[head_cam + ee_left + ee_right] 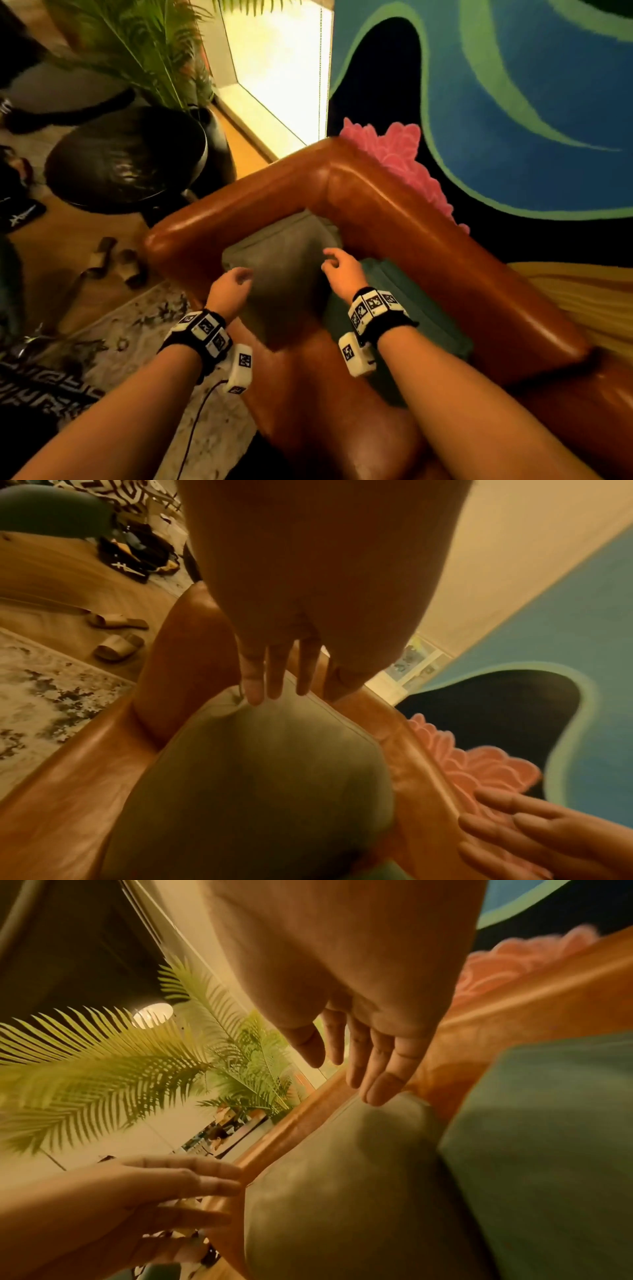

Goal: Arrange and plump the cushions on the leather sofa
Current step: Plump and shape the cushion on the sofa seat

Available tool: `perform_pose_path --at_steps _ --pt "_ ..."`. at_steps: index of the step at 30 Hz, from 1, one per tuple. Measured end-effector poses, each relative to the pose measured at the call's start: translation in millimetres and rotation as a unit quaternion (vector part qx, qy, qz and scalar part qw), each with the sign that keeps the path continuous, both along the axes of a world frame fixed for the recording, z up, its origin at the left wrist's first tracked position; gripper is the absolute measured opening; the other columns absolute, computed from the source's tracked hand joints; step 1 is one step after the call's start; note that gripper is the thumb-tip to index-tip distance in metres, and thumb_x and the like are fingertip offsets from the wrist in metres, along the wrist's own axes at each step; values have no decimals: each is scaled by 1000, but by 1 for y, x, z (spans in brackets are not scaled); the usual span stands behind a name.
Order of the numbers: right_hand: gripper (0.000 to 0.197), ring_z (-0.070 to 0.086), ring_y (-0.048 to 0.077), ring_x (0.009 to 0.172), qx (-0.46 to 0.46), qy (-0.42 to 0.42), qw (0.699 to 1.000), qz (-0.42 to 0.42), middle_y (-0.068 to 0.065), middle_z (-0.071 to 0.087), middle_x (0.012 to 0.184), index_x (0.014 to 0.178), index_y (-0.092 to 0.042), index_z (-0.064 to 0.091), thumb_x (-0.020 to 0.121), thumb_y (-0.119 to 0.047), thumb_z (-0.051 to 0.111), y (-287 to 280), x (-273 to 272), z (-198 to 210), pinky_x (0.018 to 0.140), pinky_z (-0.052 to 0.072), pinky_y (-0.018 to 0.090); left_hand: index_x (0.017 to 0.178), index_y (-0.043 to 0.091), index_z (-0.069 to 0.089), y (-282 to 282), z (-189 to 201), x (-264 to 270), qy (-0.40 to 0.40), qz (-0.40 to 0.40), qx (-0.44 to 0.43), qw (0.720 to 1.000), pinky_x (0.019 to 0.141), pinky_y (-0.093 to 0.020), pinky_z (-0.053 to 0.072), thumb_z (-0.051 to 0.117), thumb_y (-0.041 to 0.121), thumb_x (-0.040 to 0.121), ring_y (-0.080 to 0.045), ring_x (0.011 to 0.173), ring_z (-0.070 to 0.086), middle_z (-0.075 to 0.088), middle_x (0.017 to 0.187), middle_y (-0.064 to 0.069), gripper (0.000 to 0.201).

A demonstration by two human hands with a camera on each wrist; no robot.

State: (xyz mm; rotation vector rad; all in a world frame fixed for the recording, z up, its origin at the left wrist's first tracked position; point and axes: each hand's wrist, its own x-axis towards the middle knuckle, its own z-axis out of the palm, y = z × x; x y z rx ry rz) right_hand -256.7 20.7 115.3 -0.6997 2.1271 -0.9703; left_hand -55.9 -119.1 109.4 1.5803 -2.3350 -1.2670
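Left hand (228,287), right hand (339,270), fingers extended, flanking grey cushion (284,270)

I see warm, dim amber light throughout; the brightest source is the glowing pale wall panel (274,68) just beyond the glossy brown leather sofa (411,219), whose armrest carries soft glare streaks. Both wrist views are smeared with motion blur (edges bend strongly), close skin out of focus.

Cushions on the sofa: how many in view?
2. The grey-green cushion sits in the sofa corner between both hands; the teal cushion lies to its right along the backrest. More may be out of frame.
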Motion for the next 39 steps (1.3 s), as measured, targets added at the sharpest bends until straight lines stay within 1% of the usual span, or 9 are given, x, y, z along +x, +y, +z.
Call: perform_pose_path --at_steps 8,13,16,18,21,26,29,32,39 --pt "80 5 36 152 247 76 964 55 14 -4 166 158 -10 5 99 -40 50 -182 -57 -48 121 13 47 82 1 70 -133 -59 -6 -73 62 168 981 79 -43 58 55 54 93 -30 76 70 73 80 -16 56" --pt "82 31 41 143 339 68 937 55 22 26 158 154 -2 16 96 -48 53 -215 -78 -75 113 30 45 107 6 69 -158 -78 -16 11 145 501 853 81 -45 58 69 50 85 -32 86 69 73 100 -17 50" --pt "71 51 38 128 333 23 941 49 20 50 143 141 2 43 92 -45 63 -208 -97 -78 96 44 38 99 4 68 -169 -76 -26 -13 136 552 822 62 -32 60 71 32 87 -24 64 71 74 75 -11 30" --pt "84 58 36 119 336 -20 941 36 17 58 134 135 2 50 77 -51 78 -194 -109 -72 85 47 36 92 2 67 -176 -73 -26 -32 126 564 815 50 -30 58 64 22 92 -24 53 70 73 67 -11 20" --pt "91 63 31 113 314 -46 948 19 13 64 127 129 -2 58 59 -52 89 -175 -113 -73 94 52 38 97 0 69 -179 -71 -12 -47 116 561 818 64 -40 62 72 22 85 -29 64 74 76 79 -17 26" --pt "110 61 27 118 221 -48 974 -19 2 65 128 129 -19 62 36 -75 83 -152 -98 -82 104 48 44 107 -3 69 -165 -76 18 -31 180 405 896 86 -57 57 95 42 47 -38 92 73 75 100 -20 80" --pt "76 60 30 112 214 -93 972 -18 9 64 121 123 -8 60 80 -71 57 -149 -96 -80 98 48 43 109 -4 67 -155 -89 35 -6 223 338 914 82 -54 60 95 52 38 -36 91 73 74 105 -20 94" --pt "30 60 23 73 188 -84 976 -63 8 63 83 86 -16 63 99 -39 48 -132 -102 -78 66 48 31 114 -4 63 -146 -85 40 61 282 408 866 63 -39 63 84 24 75 -30 81 72 69 109 -22 52" --pt "35 57 38 119 302 134 935 131 16 60 132 129 -12 60 96 -25 57 -129 -84 -100 98 47 41 115 -8 64 -143 -119 48 87 334 376 860 68 -40 61 82 20 76 -33 92 73 72 110 -24 51"
